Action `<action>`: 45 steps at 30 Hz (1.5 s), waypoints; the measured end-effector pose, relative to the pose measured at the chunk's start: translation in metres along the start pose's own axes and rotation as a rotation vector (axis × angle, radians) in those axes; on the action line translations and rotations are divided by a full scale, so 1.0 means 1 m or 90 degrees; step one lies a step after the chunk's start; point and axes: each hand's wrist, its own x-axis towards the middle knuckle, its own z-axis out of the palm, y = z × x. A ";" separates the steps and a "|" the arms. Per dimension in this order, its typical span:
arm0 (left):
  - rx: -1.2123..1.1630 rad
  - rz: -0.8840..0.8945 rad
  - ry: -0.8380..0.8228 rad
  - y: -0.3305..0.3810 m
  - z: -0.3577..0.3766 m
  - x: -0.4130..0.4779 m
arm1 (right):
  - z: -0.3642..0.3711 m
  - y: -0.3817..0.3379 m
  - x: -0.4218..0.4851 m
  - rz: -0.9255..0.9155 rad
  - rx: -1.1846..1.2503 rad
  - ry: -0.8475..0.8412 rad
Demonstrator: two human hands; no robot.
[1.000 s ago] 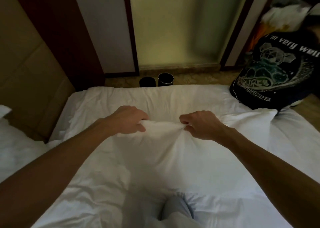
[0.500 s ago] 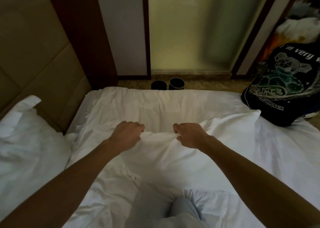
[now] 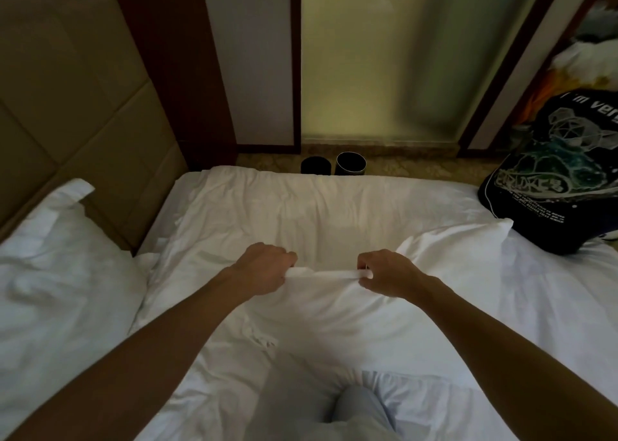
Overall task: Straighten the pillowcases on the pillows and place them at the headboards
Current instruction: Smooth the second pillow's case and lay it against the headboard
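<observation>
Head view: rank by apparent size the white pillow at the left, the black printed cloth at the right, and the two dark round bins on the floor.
1. White pillow, nearest, partly cropped.
2. Black printed cloth, also cropped.
3. Two dark round bins: alike, unranked, farthest away.

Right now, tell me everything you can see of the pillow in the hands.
The pillow is white, in a soft, creased cloth case. It lies on the white bed, crosswise before the person. The left hand and right hand each grip its far edge, with a narrow strip taut between them. Its far right corner points toward a black printed cloth; whether they touch is unclear. Its near edge blends into the sheet.
</observation>
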 end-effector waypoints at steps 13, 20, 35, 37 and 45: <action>-0.028 -0.041 0.189 -0.024 -0.007 -0.005 | -0.004 -0.005 0.003 0.007 -0.035 0.121; 0.044 0.011 0.287 -0.041 -0.041 -0.005 | -0.023 0.032 0.004 0.074 -0.182 0.000; -0.050 -0.184 0.123 -0.140 -0.124 -0.038 | -0.088 -0.006 0.042 -0.005 0.020 0.162; -0.045 -0.205 -0.001 -0.165 -0.129 -0.046 | -0.088 -0.032 0.059 -0.038 0.045 0.131; 0.086 -0.199 0.120 -0.140 -0.018 -0.063 | -0.031 -0.089 0.072 -0.101 0.068 0.049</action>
